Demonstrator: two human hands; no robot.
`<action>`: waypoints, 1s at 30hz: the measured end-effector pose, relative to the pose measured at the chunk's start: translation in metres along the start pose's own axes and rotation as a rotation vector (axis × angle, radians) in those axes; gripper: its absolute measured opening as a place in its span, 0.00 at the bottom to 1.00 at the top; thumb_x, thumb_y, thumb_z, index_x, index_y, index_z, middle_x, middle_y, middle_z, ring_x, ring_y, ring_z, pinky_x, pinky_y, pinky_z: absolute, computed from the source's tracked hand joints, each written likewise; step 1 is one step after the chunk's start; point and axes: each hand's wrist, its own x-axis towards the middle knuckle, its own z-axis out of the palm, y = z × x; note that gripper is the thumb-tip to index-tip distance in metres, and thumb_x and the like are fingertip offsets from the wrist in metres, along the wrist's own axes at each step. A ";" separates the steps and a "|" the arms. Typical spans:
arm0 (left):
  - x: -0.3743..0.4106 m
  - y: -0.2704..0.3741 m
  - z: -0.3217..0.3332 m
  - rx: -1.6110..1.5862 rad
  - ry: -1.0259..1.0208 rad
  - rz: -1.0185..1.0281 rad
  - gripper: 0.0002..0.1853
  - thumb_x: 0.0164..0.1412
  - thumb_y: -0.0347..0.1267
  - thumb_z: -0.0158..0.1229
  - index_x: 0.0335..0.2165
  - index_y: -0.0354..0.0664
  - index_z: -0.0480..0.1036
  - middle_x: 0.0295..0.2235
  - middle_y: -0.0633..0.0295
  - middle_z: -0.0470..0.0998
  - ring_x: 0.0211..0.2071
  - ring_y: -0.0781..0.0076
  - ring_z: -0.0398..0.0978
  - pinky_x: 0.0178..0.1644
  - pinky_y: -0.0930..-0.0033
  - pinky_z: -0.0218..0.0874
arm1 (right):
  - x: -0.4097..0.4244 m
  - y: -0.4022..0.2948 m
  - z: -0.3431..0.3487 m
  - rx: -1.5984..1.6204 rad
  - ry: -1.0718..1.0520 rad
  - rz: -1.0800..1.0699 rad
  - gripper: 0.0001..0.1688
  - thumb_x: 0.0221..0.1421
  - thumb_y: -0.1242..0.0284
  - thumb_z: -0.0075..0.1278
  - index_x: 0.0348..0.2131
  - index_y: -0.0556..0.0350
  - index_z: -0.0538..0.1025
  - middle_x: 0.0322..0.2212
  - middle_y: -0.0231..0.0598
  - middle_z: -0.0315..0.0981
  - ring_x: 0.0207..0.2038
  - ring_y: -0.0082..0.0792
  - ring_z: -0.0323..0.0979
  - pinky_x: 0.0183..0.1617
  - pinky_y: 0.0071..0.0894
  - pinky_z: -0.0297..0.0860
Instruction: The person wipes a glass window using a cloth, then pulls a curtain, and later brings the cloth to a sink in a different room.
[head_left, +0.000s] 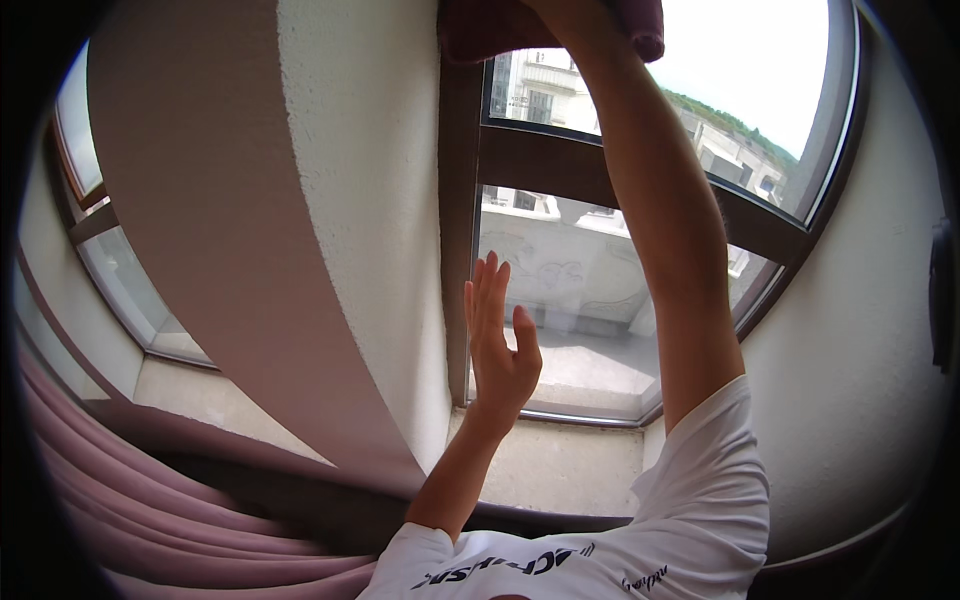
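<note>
My right arm stretches up across the window, and only the base of my right hand (574, 13) shows at the top edge; its fingers are cut off. A dark maroon cloth (495, 30) is held up there, spreading to both sides of the wrist over the upper window frame. Lower down, my left hand (499, 352) is raised with fingers straight, thumb apart and nothing in it. It is in front of the lower glass pane (577, 300), close to the left upright of the brown window frame (459, 225). Whether it touches the glass I cannot tell.
A pale sill (555, 465) runs below the window. To the left stands a wall pillar (217, 187), with a second window (127, 277) beyond it. Pink fabric folds (172, 517) fill the lower left. A white wall (847, 360) borders the right. Buildings (555, 82) show outside.
</note>
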 end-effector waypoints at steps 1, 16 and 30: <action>-0.005 0.000 -0.004 0.008 -0.022 0.009 0.23 0.61 0.28 0.42 0.55 0.40 0.59 0.58 0.54 0.60 0.62 0.54 0.51 0.64 0.50 0.41 | 0.022 0.008 0.010 -0.107 0.035 -0.110 0.42 0.49 0.56 0.47 0.59 0.58 0.58 0.61 0.61 0.41 0.64 0.59 0.37 0.66 0.51 0.39; -0.014 0.002 0.000 -0.111 0.079 0.018 0.21 0.62 0.27 0.41 0.54 0.35 0.60 0.56 0.50 0.61 0.59 0.54 0.57 0.62 0.56 0.49 | -0.171 -0.020 -0.085 -0.168 -0.167 -0.044 0.25 0.44 0.55 0.49 0.29 0.61 0.80 0.37 0.56 0.74 0.54 0.64 0.56 0.63 0.70 0.37; 0.038 0.003 0.029 0.172 0.125 0.263 0.25 0.59 0.26 0.41 0.56 0.37 0.57 0.58 0.50 0.58 0.61 0.50 0.53 0.62 0.51 0.46 | 0.083 0.109 -0.053 -0.260 -0.033 -0.079 0.27 0.56 0.57 0.36 0.52 0.43 0.69 0.59 0.61 0.47 0.62 0.68 0.36 0.65 0.63 0.30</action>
